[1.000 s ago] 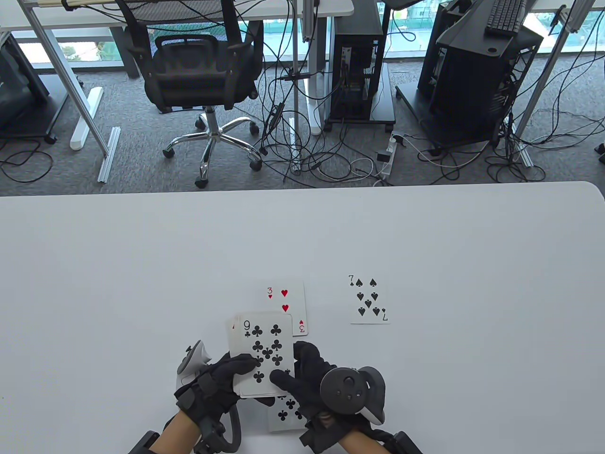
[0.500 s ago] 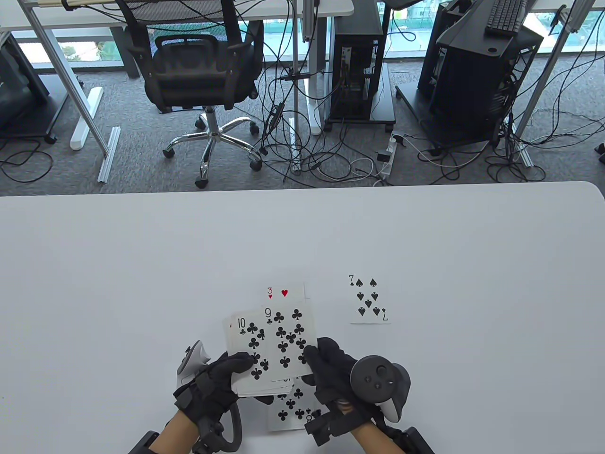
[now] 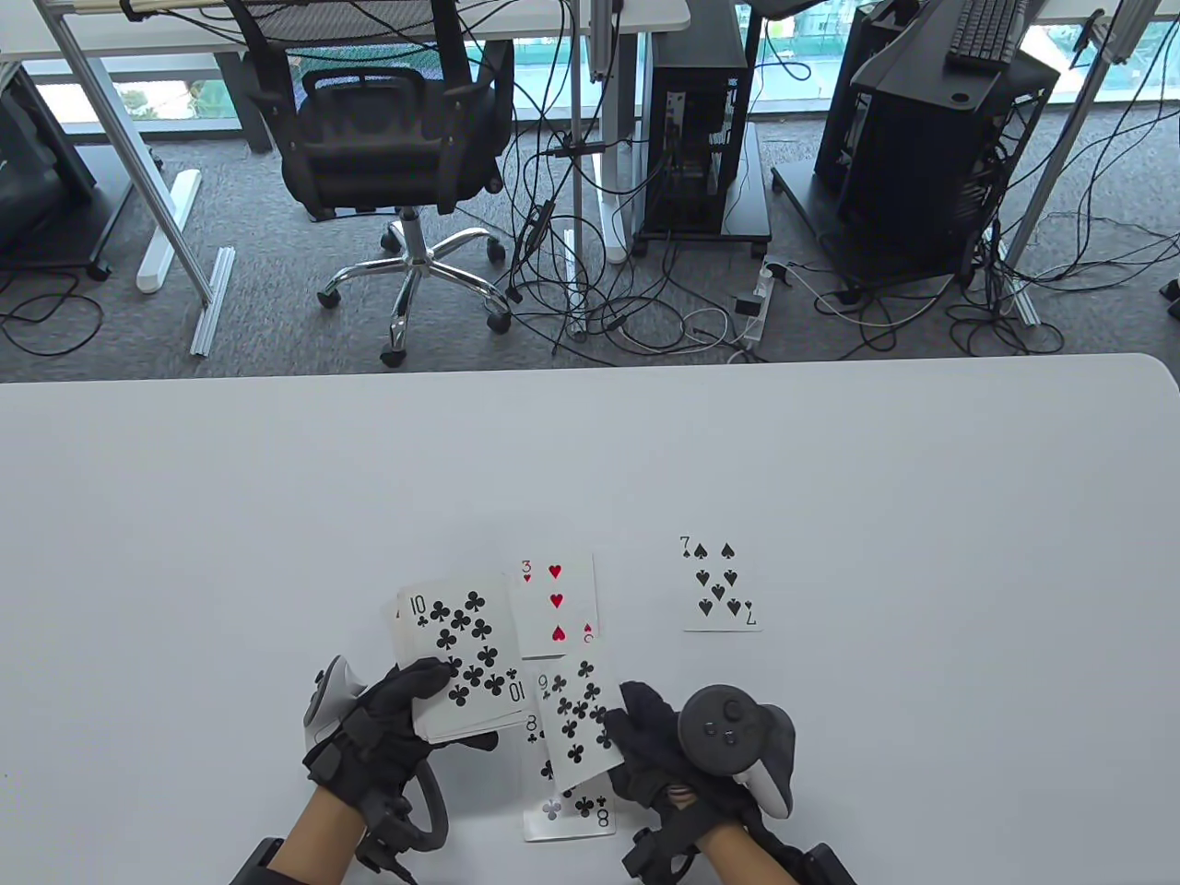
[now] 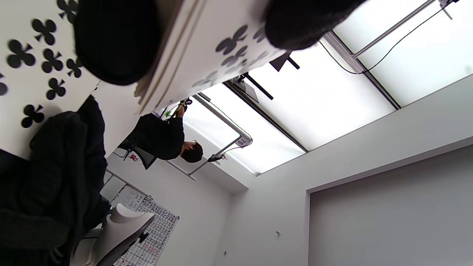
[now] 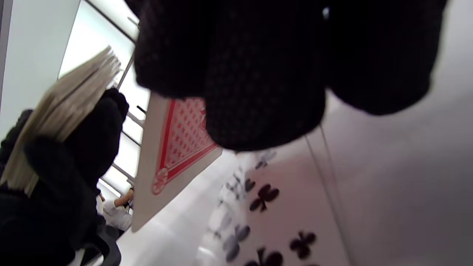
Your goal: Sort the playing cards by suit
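Here, low in the frame's centre, the thin, slick nine of clubs [image 3: 576, 717] is pinched by the right hand [image 3: 666, 749] above the eight of clubs [image 3: 570, 809], best held at its edge, while the deck [image 3: 456, 666] is gripped by the left hand [image 3: 383, 728].

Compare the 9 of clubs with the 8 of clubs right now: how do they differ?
The 9 of clubs is pinched in the right hand above the table; the 8 of clubs lies flat on it. The 9 shows in full and tilted, while the 8 sits square and is partly covered by the 9. Both are face-up clubs.
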Demonstrator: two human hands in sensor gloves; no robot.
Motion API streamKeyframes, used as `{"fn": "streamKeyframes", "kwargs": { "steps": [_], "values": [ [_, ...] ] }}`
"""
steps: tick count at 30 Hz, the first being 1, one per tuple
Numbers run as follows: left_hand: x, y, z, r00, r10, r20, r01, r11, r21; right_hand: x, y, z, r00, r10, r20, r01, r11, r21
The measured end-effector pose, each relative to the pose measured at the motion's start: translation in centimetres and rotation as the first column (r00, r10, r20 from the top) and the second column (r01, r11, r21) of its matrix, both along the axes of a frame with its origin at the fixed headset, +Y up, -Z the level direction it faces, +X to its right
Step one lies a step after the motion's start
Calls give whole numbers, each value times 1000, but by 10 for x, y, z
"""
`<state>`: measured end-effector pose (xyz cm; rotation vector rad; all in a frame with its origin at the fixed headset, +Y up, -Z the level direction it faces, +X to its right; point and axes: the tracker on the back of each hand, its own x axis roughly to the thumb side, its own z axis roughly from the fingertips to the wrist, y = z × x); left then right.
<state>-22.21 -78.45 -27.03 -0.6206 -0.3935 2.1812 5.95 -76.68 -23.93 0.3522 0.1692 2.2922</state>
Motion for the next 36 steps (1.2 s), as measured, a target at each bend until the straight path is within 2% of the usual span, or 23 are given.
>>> {"fn": "streamKeyframes", "kwargs": {
  "steps": [4, 7, 11, 14, 22, 26, 31, 36],
  "values": [
    [0, -1, 0, 1000, -6, 10, 7, 1000, -4, -20, -2, 7, 970, 235, -53, -233, 971, 43],
    [-1, -1, -1, 1000, -15, 7, 15, 1000, 0, -33, -4, 11, 895, 434, -103, -429, 901, 67],
    [-2, -1, -2, 1000, -20, 2, 20, 1000, 5, -45, -9, 13, 803, 578, -143, -574, 816, 72],
    [-3, -3, -3, 1000, -18, -1, 18, 1000, -5, -49, -14, 13, 747, 642, -172, -644, 763, 54],
    [-1, -9, -4, 1000, -16, 16, 16, 999, -33, -51, -13, 14, 708, 681, -186, -682, 728, 71],
    [0, -8, -3, 1000, -14, 22, 15, 999, -37, -49, -12, 13, 717, 669, -195, -672, 738, 62],
    [0, -9, -3, 999, -28, 32, 29, 999, -31, -44, -8, 9, 760, 621, -191, -628, 778, 32],
    [-2, -5, -2, 999, -37, 24, 37, 999, -11, -30, 19, 1, 846, 525, -91, -525, 851, 22]
  ]
}}
